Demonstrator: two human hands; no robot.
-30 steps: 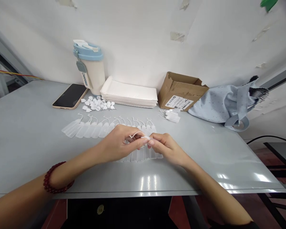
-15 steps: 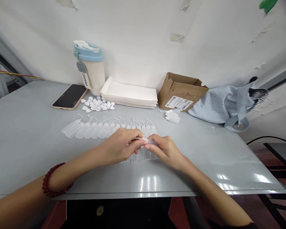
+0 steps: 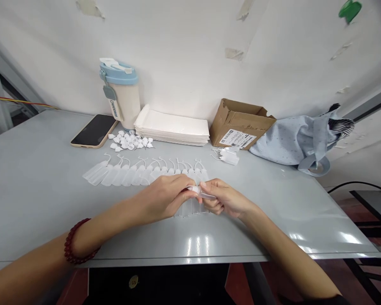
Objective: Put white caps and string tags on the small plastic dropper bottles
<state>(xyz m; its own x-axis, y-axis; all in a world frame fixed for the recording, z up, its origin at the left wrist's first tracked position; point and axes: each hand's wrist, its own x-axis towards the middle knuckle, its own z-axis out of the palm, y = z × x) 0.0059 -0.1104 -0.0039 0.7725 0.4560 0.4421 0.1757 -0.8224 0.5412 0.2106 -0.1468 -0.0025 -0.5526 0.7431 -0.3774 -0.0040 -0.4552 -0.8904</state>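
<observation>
My left hand (image 3: 167, 197) and my right hand (image 3: 220, 197) meet above the middle of the grey table (image 3: 34, 190). Both pinch one small translucent plastic bottle (image 3: 199, 192) held sideways between the fingertips. Under the hands lies a short row of the same clear bottles (image 3: 190, 209), partly hidden. Behind the hands a longer row of bottles with looped cap tethers (image 3: 136, 171) stretches to the left. A heap of small white caps (image 3: 130, 140) lies further back.
At the back stand a blue-lidded tumbler (image 3: 122, 95), a dark phone (image 3: 95, 131), a stack of white flat packs (image 3: 173, 127) and an open cardboard box (image 3: 241, 125). A few loose bottles (image 3: 227, 155) lie before the box. A light blue cloth bag (image 3: 301, 137) sits at right.
Both hands have stayed together on the small bottle, with the fingers shifting round it; the right hand now holds it lower and more sideways. The view tilted slightly.
</observation>
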